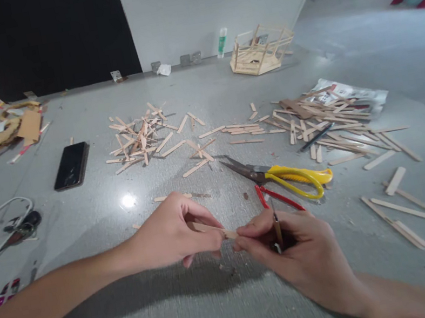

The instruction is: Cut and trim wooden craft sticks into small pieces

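Note:
My left hand (184, 232) is closed on a flat wooden craft stick (208, 228), pinching it between thumb and fingers just above the table. The thumb and forefinger of my right hand (297, 245) are pressed together at the right end of that same stick. A slim brownish object (277, 229) pokes up among the right hand's fingers; its kind is hard to make out. Just beyond that hand is a red-handled tool (283, 197), partly hidden. Scissors with yellow handles (293, 177) lie past it, blades pointing left. Another stick (170, 197) rests behind my left hand.
Loose craft sticks (142, 135) lie heaped at centre-left, with a bigger pile (333, 121) on a plastic bag at right. A phone (71, 166), cables (13, 221) and cardboard (30, 125) occupy the left. Toward the back stand a glue tube (222, 43) and a stick frame (260, 54).

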The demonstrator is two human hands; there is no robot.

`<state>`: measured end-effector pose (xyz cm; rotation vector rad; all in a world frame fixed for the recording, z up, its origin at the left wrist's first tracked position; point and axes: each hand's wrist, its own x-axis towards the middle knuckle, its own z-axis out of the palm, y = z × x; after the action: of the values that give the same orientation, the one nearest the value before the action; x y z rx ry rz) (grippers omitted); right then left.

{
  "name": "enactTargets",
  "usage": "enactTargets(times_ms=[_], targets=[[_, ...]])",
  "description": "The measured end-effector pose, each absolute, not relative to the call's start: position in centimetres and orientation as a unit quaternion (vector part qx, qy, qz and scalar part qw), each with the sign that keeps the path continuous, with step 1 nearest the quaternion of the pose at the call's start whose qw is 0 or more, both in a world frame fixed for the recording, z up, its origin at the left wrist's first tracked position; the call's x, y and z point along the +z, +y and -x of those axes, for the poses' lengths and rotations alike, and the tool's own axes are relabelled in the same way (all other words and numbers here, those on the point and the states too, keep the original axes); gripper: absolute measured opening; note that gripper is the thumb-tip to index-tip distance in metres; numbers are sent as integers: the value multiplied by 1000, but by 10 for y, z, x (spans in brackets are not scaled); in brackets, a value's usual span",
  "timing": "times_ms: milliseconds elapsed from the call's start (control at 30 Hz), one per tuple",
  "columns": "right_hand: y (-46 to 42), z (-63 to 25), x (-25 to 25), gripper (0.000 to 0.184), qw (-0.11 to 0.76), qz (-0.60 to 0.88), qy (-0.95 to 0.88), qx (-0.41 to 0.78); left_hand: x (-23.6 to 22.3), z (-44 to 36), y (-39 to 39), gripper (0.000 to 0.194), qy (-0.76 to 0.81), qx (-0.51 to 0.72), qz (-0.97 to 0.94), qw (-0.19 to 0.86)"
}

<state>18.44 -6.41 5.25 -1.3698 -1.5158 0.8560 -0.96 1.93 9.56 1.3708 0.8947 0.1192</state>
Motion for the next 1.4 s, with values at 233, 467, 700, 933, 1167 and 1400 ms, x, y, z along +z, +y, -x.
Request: enactTargets(times_ms=[233, 467, 700, 933, 1167, 1400], targets=[[-62, -184, 51, 14, 446, 548, -607, 365, 95, 8, 20, 12, 395, 58, -610, 685], [-63, -177, 49, 16, 496, 567, -500, 426, 85, 6, 19, 18, 380, 136, -581, 707], [-64, -172, 50, 26, 464, 509, -427, 586, 86, 2, 12, 22, 378, 239, -628, 637], [-53, -181, 56, 34, 512, 503, -427, 550, 85, 2, 4, 27, 355, 163, -679, 621], [-49, -180, 54, 28, 528, 506, -420, 537, 80, 1, 1, 37, 342, 124, -738, 568], [-49, -183, 56, 29, 525, 502, -418, 546, 88, 3, 2, 27, 348, 86, -709, 607]])
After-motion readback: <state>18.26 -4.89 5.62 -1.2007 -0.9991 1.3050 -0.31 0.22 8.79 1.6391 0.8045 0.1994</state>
